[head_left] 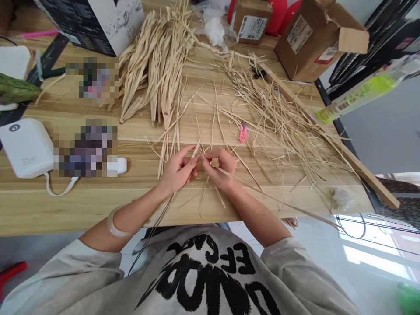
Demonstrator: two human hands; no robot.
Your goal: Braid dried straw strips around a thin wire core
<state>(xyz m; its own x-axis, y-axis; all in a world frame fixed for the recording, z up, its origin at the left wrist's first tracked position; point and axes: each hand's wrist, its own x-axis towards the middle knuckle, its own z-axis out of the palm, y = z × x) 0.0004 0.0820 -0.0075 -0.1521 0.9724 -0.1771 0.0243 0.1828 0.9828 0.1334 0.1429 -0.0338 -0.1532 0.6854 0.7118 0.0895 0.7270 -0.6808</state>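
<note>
My left hand (pixel 179 169) is closed around a short, thin straw-wrapped stick (pixel 196 148), whose pale tip points up and away from me. Close beside it, my right hand (pixel 220 167) pinches a long straw strand (pixel 275 197) near that stick. The strand trails from the fingers across to the right and past the table's front edge. Thin dark cords (pixel 154 229) run from below my left hand toward my lap. Loose straw strips lie under and around both hands. A small pink-handled pair of snips (pixel 243 132) lies beyond my right hand.
Bundled straw (pixel 157 70) stands at the back, and a loose straw heap (pixel 278 109) spreads at the right along a wooden strip (pixel 364 173). Cardboard boxes (pixel 320 39) are behind. At left lie a white power bank (pixel 28 146) and a cable (pixel 61 192).
</note>
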